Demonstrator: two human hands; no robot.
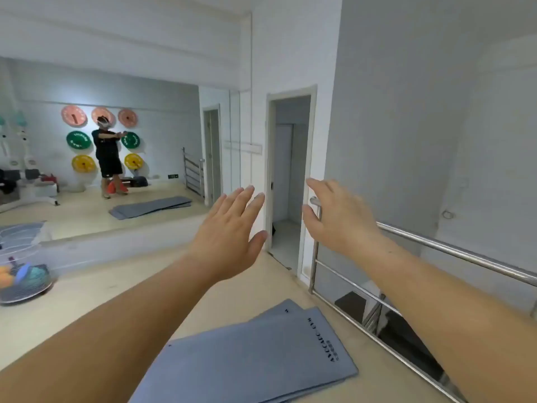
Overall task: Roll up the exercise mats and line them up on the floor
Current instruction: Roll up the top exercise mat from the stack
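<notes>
Several flat mats (247,359) lay beside the railing (436,245) (stairs (350,303) beyond), so a roll might slip through; left hand (229,231) and right hand (334,216) hovered spread, empty.

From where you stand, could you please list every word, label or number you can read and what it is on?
"GYM": end of the dark print on the top grey mat; the word before it is too blurred.
Smaller line beneath it: unreadable.
Weight plates in the mirror: lettering too small.
</notes>
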